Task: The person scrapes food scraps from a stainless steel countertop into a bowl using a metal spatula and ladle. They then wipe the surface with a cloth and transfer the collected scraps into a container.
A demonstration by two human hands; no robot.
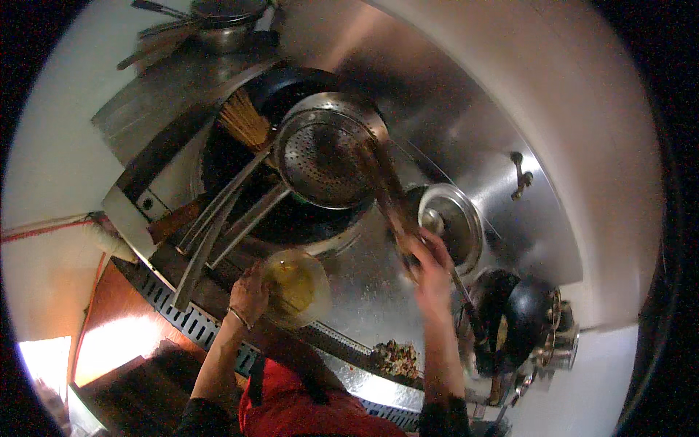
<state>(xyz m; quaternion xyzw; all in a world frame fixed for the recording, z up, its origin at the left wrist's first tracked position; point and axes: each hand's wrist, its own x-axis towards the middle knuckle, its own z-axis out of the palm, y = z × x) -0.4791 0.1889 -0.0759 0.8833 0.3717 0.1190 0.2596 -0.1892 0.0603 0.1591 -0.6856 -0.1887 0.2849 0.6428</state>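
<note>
My left hand (248,297), with a bracelet at the wrist, grips the rim of a round translucent bowl (297,289) holding a yellow liquid or paste. To the right, my right hand (428,262) is blurred and closed around a long brown handle-like implement (390,196). Its far end overlaps the right side of a perforated metal strainer (322,158); whether they touch, I cannot tell. Several strainers or ladles seem stacked there over a dark wok (322,218), their long metal handles (218,229) reaching toward the lower left. A round metal pot (472,229) stands just beyond my right hand.
A bamboo wok brush (240,123) lies at the wok's far left. Food scraps (396,358) sit along the steel counter's front edge. Dark pans (524,322) crowd the right, and stacked cookware (226,27) stands at the back left. A tap (521,177) projects from the steel wall.
</note>
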